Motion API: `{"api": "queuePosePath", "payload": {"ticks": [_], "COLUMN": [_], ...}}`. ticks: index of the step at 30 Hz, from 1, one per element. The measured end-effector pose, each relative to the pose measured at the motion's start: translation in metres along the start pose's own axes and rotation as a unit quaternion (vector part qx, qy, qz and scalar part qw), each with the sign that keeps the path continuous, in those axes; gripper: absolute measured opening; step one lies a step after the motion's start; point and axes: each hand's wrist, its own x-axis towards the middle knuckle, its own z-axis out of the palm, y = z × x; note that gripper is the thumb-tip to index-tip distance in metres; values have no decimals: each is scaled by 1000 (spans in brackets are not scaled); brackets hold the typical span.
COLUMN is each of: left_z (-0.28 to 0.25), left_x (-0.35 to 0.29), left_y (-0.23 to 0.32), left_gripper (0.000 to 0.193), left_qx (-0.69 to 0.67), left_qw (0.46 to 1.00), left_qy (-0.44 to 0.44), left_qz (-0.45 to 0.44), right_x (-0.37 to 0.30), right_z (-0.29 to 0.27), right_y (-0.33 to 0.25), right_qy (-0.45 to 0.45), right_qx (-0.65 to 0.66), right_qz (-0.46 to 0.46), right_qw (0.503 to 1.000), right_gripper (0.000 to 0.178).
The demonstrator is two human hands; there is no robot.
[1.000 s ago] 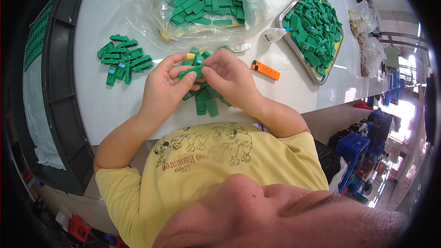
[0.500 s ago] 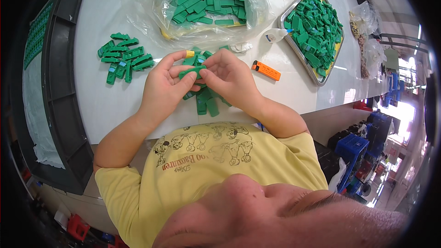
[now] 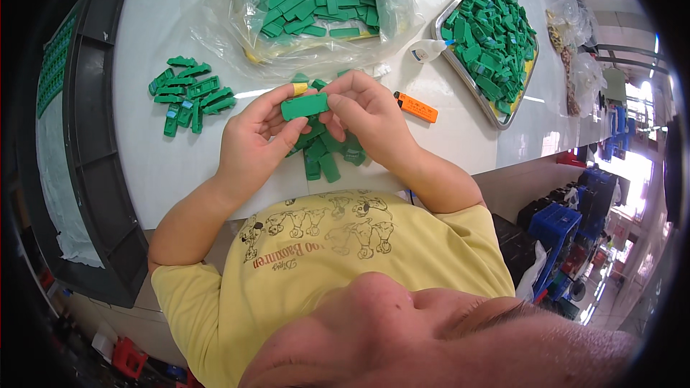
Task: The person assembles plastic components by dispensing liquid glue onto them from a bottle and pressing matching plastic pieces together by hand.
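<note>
Between both hands, above the table, is a flat oblong green plastic piece [image 3: 304,105] with its smooth broad face up. My left hand [image 3: 248,133] grips its left end between thumb and fingers; yellow tape wraps one fingertip. At the piece's right end, my right hand [image 3: 372,113] pinches with thumb and index finger. Below and behind the hands lies a loose heap of green plastic pieces [image 3: 323,154], partly hidden by them. To the left sits a smaller group of green moulded pieces [image 3: 192,93], shaped like little vehicles.
A clear plastic bag [image 3: 215,32] lines a yellow tray of flat green pieces at the back. An orange lighter [image 3: 417,108] and a white glue bottle [image 3: 425,50] lie right of my hands. Beyond stands a metal tray [image 3: 467,80] heaped with green parts. A dark rack [image 3: 108,144] borders the left.
The green piece has been turned so its broad flat face now shows; before, it was more edge-on. My right hand has shifted slightly, and both hands stay on the piece.
</note>
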Motion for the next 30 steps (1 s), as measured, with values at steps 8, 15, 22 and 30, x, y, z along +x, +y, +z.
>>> {"api": "queuePosePath", "payload": {"ticks": [8,15,22,30], "left_z": [4,10,21,17], "left_x": [7,16,25,21], "left_y": [-4,-6,-11,-13], "left_gripper": [38,34,31,31], "left_qx": [-21,-64,-59,-32], "left_qw": [1000,997,998,999], "left_qy": [2,26,7,2], "left_qz": [-4,26,0,2], "right_x": [-4,-6,4,-1], "right_z": [-11,-74,-88,-61], "right_y": [-7,-38,-16,-26], "right_qy": [43,200,139,97], "right_qx": [-68,-422,-618,-478], "right_qz": [-82,-179,-166,-181], "right_qw": [993,866,756,854], "right_gripper": [15,11,17,14]}}
